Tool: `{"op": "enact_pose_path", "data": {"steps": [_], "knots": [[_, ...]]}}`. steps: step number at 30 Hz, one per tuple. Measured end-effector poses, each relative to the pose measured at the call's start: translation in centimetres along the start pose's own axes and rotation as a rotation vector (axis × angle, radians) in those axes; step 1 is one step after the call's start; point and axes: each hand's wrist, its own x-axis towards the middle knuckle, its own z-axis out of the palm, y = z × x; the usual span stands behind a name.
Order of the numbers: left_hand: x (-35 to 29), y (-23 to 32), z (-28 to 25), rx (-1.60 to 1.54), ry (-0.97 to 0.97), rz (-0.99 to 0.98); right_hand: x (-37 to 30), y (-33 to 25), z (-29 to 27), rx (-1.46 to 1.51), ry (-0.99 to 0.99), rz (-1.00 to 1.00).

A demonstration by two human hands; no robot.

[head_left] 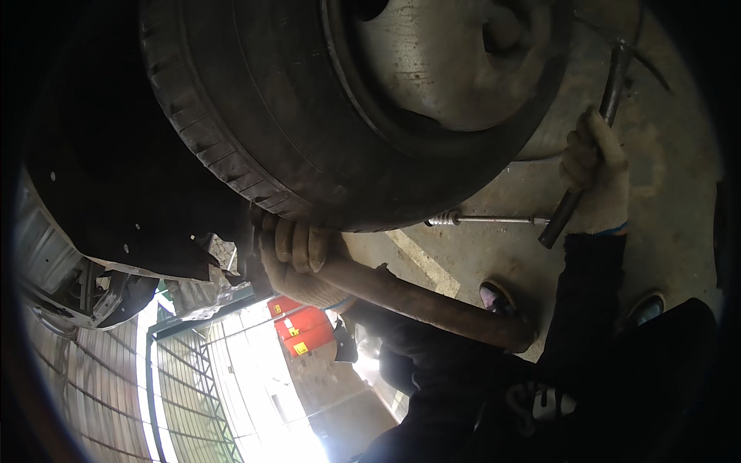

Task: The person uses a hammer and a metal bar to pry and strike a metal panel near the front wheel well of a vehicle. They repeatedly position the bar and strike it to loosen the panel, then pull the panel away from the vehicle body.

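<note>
A large black tyre on a wheel with a pale metal centre fills the upper middle. Just under its tread, my left hand, in a light work glove, is wrapped round a hammer. The hammer's thick wooden handle slants down to the right; its dark head, partly hidden, lies beside the tyre. Off to the right, my gloved right hand is closed round a dark metal bar. Thin dark arms cross at the bar's far end, like a cross-shaped lug wrench.
A thin metal rod with a coiled end lies on the concrete floor between my arms. Shoes stand below. Black wheel-arch lining and bare body metal are at left, a red box beyond.
</note>
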Motion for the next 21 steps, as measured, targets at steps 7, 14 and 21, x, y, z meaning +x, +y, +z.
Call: {"op": "enact_pose_path", "data": {"steps": [7,14,21], "knots": [[-0.1,-0.7,0.7,-0.018,0.083,0.096,-0.9,-1.1,1.1,0.082,0.029,-0.128],[-0.3,-0.8,0.5,0.044,0.132,0.115,-1.4,-1.4,1.9,0.053,0.226,-0.208],[-0.4,-1.3,1.6,0.132,0.273,0.176,-1.2,-0.8,1.6,0.025,-0.043,-0.144]]}}
